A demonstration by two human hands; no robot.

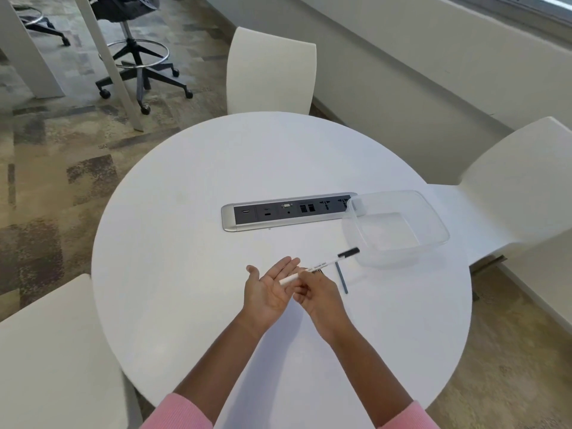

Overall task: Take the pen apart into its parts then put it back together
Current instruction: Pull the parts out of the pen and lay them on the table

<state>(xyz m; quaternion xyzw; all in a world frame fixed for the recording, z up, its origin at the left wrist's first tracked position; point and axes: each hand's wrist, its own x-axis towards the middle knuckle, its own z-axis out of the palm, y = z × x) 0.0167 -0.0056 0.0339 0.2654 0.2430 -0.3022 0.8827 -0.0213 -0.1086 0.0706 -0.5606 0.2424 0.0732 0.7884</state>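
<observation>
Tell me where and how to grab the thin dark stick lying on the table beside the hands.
Pinch the thin dark stick near its middle, coming straight down from above with thumb and forefinger across its width. It lies flat on the table, so only the top and long sides are free. The right hand is closest, but it is shut on the pen.

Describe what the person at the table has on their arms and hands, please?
Both arms wear pink sleeves of a finely ribbed knit, pushed up toward the elbows so the forearms are bare. The left hand and right hand are bare too: no gloves. No watch, bracelet or ring is visible, though the far sides of the wrists and some fingers are hidden.
</observation>
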